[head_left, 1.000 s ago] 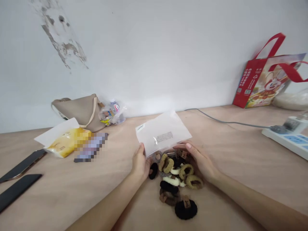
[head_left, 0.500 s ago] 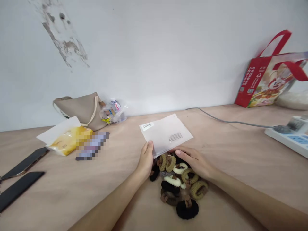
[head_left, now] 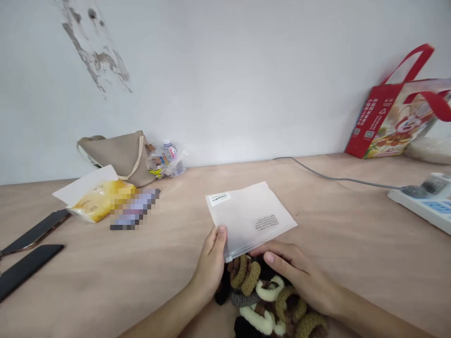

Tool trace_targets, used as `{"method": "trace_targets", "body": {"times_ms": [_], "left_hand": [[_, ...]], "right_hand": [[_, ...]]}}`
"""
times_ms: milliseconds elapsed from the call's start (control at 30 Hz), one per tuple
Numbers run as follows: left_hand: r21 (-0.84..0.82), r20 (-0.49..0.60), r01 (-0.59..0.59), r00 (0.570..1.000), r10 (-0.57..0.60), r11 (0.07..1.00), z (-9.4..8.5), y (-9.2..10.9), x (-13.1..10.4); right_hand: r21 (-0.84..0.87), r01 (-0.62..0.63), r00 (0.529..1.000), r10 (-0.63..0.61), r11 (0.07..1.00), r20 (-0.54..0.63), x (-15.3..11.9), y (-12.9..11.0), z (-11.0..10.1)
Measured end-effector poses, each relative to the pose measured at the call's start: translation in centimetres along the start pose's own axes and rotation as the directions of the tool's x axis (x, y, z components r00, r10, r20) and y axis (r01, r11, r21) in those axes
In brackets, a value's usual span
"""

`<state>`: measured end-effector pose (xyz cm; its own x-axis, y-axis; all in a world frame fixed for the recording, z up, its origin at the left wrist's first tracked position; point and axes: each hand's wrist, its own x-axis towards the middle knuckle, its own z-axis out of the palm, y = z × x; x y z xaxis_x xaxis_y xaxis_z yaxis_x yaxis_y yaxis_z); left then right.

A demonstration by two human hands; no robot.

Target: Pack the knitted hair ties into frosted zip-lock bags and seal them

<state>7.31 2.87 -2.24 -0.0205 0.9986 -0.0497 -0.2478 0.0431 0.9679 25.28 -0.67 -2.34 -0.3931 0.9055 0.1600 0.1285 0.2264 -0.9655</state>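
My left hand point(head_left: 210, 260) is closed on the lower left corner of a frosted zip pouch point(head_left: 252, 213), thumb on top. The pouch carries a barcode label and small print, and its zip edge faces me. Below it lies a pile of knitted hair ties point(head_left: 269, 288) in tan, cream, grey and black, partly cut off by the bottom of the view. My right hand point(head_left: 299, 270) rests against the right side of the pile, with fingers stretched and the thumb apart. Its fingertips reach to the pouch's zip edge, partly hidden; whether they touch it I cannot tell.
At left lie a yellow packet point(head_left: 105, 199), a pixelated item point(head_left: 136, 209) and two dark flat devices point(head_left: 31, 272). A beige bag point(head_left: 121, 152) and bagged bottle point(head_left: 167, 159) stand by the wall. At right are a red carrier bag point(head_left: 391, 117), a cable point(head_left: 338, 178) and a power strip point(head_left: 423, 206).
The pouch, both hands and the pile of hair ties have come nearer to me, lower in the view. My left hand keeps its grip on the pouch.
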Motion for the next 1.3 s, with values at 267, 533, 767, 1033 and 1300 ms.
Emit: {"method": "trace_targets", "body": {"times_ms": [267, 533, 767, 1033, 1300], "left_hand": [[0.071, 0.01, 0.042, 0.999, -0.043, 0.997, -1.4, 0.3, -0.9], [0.473, -0.152, -0.158, 0.954, 0.257, 0.866, -3.3, 1.7, 1.3], [0.718, 0.317, -0.482, 0.869, 0.38, 0.503, -4.2, 1.5, 2.3], [0.649, 0.362, -0.575, 0.809, 0.464, 0.497, -4.2, 1.6, 2.3], [0.624, 0.443, -0.669, 0.728, 0.523, 0.404, -4.2, 1.7, 2.1]], "right_hand": [[-0.11, -0.06, 0.998, 0.056, 0.992, -0.031, -1.9, 0.1, 0.4], [-0.472, -0.135, 0.967, 0.011, 0.871, -0.255, -0.5, 2.1, -1.7], [-0.634, -0.132, 0.961, -0.059, 0.762, -0.271, -0.1, 2.8, -2.5], [-0.589, -0.103, 0.962, -0.07, 0.802, -0.264, 0.1, 3.0, -2.6], [-0.65, 0.138, 0.909, -0.357, 0.747, -0.217, -0.5, 0.6, -3.6]]}}
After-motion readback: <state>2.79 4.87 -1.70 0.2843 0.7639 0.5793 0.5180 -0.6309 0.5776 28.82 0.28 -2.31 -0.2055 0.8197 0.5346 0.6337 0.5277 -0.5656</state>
